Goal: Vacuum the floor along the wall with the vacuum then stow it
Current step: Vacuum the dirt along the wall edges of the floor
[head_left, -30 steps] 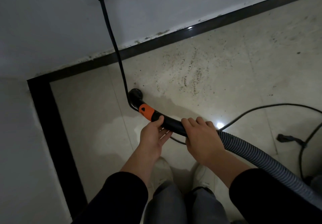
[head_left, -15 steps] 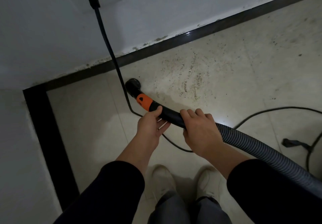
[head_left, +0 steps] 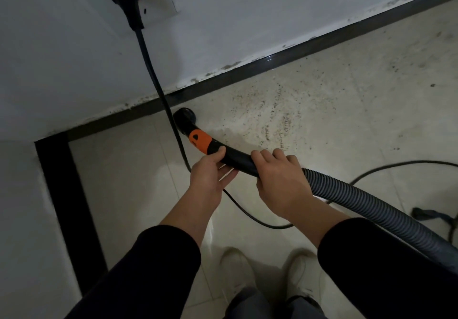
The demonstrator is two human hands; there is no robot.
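Both hands on vacuum pipe (head_left: 238, 158). Left hand (head_left: 210, 177) leads, just behind the orange collar (head_left: 199, 141): thumb on top, fingers underneath, pinching it. Right hand (head_left: 282, 182) sits behind, wrapped over the pipe where the ribbed hose (head_left: 359, 202) begins. Long axis: lower right to upper left, curving down. Nozzle (head_left: 184, 117) at frame centre, by the floor, pointing at the baseboard (head_left: 247, 73), just beside the power cord (head_left: 153, 70). Grit (head_left: 280, 117) lies right of the nozzle. Judgement: next sweep goes rightward along the baseboard, left hand steering.

2 hands (head_left: 210, 174) (head_left: 282, 184); 1 vacuum hose (head_left: 359, 199); 1 power cord (head_left: 158, 83); 1 plug (head_left: 128, 3); 1 socket (head_left: 164, 1); 2 shoes (head_left: 238, 269) (head_left: 300, 271).
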